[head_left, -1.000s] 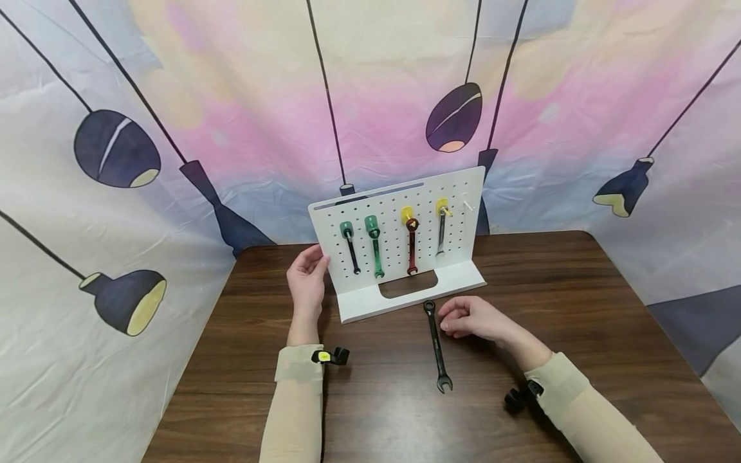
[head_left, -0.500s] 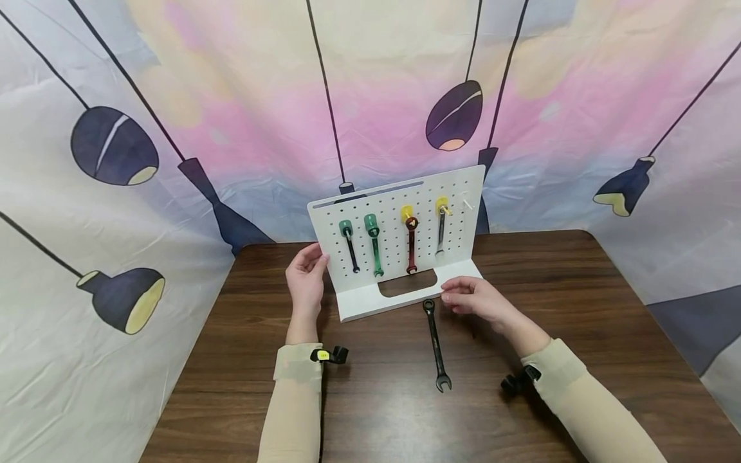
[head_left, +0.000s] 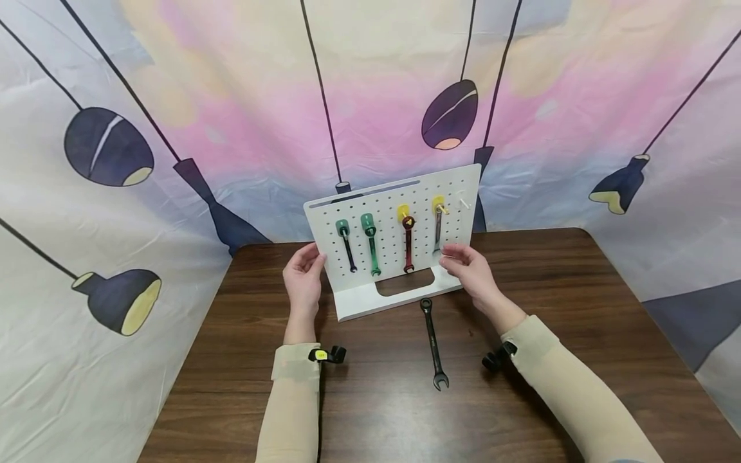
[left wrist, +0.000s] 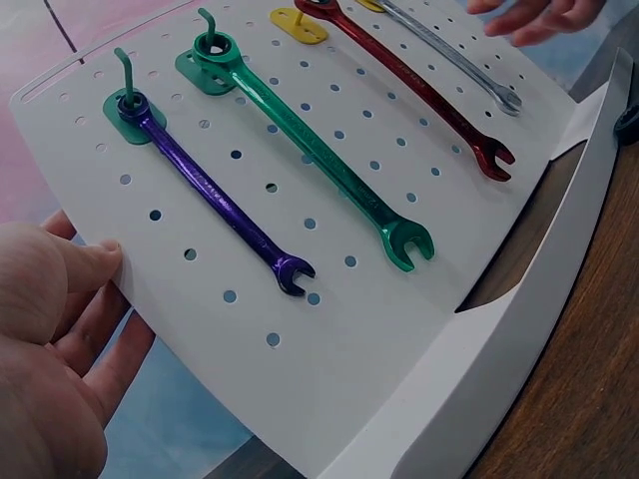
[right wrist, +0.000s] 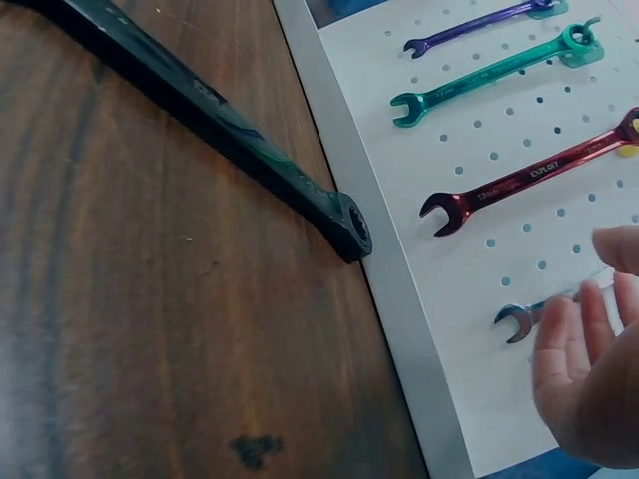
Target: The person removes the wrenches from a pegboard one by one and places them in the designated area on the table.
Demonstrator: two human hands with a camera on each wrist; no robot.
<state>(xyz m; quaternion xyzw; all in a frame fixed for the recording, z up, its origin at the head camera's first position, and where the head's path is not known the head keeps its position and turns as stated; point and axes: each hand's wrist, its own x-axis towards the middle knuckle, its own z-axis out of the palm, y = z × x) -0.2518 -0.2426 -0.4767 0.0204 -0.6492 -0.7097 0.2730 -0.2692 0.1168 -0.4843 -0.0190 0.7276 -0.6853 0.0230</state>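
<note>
My left hand (head_left: pixel 302 278) holds the left edge of a white pegboard stand (left wrist: pixel 359 349), thumb in front and fingers behind. My right hand (head_left: pixel 473 275) is before the board's lower right, fingers loosely bent and holding nothing. In the right wrist view, its fingers overlap the silver wrench (right wrist: pixel 517 321), hiding part of it. From left to right on the board hang a purple wrench (left wrist: pixel 210 195), a green wrench (left wrist: pixel 315 150), a red wrench (right wrist: pixel 539 170) and the silver one. A larger black wrench (head_left: pixel 433 344) lies on the table, its ring end at the stand's front edge.
Green hooks (left wrist: pixel 125 115) carry the purple and green wrenches, yellow hooks (head_left: pixel 438 204) the red and silver ones. A white hook (head_left: pixel 463 200) at the upper right bears nothing. Behind the brown wooden table (head_left: pixel 231 399) hangs a patterned cloth (head_left: pixel 243 83).
My right hand has moved from beside the black wrench forward and up to the silver wrench's lower end. My left hand keeps its hold on the board's edge.
</note>
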